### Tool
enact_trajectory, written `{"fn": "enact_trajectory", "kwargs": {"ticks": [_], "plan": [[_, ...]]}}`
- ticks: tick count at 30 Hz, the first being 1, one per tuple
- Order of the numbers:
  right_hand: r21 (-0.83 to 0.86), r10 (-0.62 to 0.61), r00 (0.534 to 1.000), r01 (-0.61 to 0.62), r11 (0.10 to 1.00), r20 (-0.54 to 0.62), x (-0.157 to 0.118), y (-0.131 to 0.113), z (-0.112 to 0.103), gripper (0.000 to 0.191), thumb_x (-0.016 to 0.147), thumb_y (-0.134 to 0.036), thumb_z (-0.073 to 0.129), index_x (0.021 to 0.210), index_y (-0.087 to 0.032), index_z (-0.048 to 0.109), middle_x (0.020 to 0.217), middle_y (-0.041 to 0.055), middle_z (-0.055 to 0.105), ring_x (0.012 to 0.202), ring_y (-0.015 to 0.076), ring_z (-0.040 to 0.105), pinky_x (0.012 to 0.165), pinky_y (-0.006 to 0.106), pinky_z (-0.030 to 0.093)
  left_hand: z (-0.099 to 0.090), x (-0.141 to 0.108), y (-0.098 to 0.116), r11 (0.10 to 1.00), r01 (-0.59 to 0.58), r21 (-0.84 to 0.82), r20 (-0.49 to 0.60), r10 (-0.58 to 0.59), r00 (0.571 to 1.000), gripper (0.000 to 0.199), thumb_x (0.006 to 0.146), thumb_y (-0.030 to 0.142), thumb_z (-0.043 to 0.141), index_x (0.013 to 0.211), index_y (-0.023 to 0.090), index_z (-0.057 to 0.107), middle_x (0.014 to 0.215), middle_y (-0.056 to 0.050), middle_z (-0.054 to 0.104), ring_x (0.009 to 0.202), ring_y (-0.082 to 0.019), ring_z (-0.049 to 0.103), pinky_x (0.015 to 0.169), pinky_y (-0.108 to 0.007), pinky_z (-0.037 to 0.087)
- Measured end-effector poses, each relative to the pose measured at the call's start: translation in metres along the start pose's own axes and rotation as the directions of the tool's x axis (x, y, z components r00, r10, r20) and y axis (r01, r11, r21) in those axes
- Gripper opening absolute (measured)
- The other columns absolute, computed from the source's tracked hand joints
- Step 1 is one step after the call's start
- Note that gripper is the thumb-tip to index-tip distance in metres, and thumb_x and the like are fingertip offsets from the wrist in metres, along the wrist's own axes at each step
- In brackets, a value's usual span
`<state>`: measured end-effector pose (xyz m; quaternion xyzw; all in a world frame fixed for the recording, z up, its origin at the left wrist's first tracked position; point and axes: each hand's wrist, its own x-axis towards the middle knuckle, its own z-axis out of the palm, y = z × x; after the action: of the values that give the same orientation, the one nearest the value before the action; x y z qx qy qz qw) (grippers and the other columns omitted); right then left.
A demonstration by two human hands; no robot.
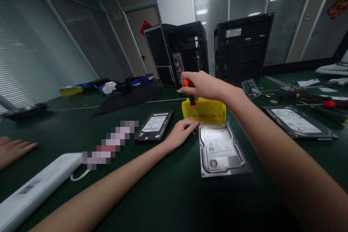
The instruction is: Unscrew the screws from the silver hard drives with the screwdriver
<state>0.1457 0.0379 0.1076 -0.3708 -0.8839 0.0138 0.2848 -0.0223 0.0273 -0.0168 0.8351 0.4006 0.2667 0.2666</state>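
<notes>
An orange and black screwdriver (193, 100) stands nearly upright in my right hand (196, 86), its fingers wrapped round the handle. The screwdriver's tip meets the far left corner of a silver hard drive (219, 148) lying label up on the green table. Beside that corner, my left hand (181, 132) has its thumb and fingers closed near the tip; what they hold, if anything, is too small to name. A yellow bin (212, 111) sits just behind the drive.
Two more hard drives lie at the left (154, 126) and right (299, 122). Computer cases (190, 49) stand behind. Pliers (307, 96) lie at the right, a white box (40, 185) at the lower left. Another person's hand (16, 150) rests at the left edge.
</notes>
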Motion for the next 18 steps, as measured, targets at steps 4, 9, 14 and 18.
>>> {"fn": "enact_trajectory", "kwargs": {"ticks": [4,9,14,18], "plan": [[0.059,0.012,1.0,-0.012,0.998,0.001,-0.0001,-0.0005,0.0003,0.023,0.081,-0.037,0.049,0.087,-0.016,0.051,0.077,0.0021,0.059,0.057,0.0087,0.053,0.056,0.021,0.037,0.0016,-0.0004,-0.0018,0.999,0.023,-0.043,-0.034,-0.025,0.999,0.032,0.09,0.036,0.042,0.096,0.014,0.064,0.092,-0.005,0.059,0.071,-0.014,0.055,0.07,-0.027,0.044],[0.058,-0.007,1.0,0.007,0.998,-0.005,-0.001,0.0004,0.0014,0.025,0.079,-0.038,0.052,0.089,-0.016,0.051,0.08,0.0019,0.059,0.057,0.0082,0.051,0.056,0.02,0.037,0.0023,-0.0011,-0.0046,0.998,0.018,-0.054,-0.03,-0.02,0.999,0.031,0.09,0.036,0.042,0.103,0.016,0.063,0.099,-0.006,0.059,0.08,-0.015,0.056,0.075,-0.028,0.044],[0.024,-0.025,0.999,0.026,0.999,-0.041,-0.0006,0.0053,0.0044,0.024,0.08,-0.038,0.051,0.091,-0.017,0.053,0.079,0.0021,0.06,0.058,0.0088,0.051,0.059,0.021,0.038,0.0014,-0.0016,-0.0047,0.999,0.014,-0.032,-0.019,-0.015,1.0,0.029,0.089,0.033,0.044,0.101,0.015,0.064,0.098,-0.007,0.06,0.085,-0.017,0.056,0.078,-0.029,0.044],[0.033,0.038,0.999,-0.037,0.999,-0.027,-0.0022,0.0029,0.0007,0.029,0.079,-0.043,0.048,0.088,-0.016,0.056,0.08,0.0055,0.061,0.059,0.0103,0.053,0.057,0.022,0.039,0.002,-0.0007,-0.0063,1.0,0.021,-0.016,-0.024,-0.021,0.999,0.027,0.088,0.032,0.045,0.096,0.014,0.065,0.094,-0.007,0.061,0.082,-0.016,0.056,0.077,-0.029,0.044]]}}
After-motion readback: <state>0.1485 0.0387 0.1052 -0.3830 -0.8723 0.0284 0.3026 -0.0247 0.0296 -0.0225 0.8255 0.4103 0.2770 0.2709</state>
